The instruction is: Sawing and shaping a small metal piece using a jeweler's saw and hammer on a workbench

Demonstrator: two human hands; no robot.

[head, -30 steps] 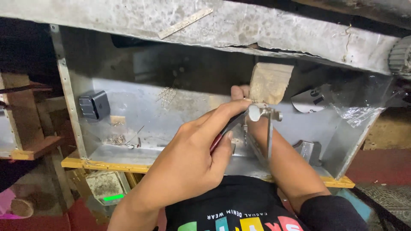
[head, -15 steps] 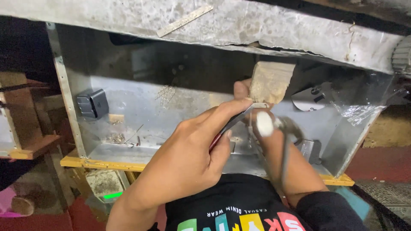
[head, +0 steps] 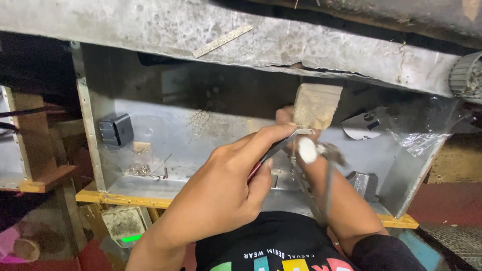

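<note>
Left hand: pinching slim pliers, red handle, dark jaws.
Right hand: grip unclear, behind wooden block.

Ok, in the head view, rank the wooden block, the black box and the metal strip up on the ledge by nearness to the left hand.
From the left hand:
1. Wooden block, just up and right of its fingertips.
2. Black box, on the left wall of the metal tray.
3. Metal strip, on the ledge above; close to the box's distance, so the last two are hard to rank.
</note>
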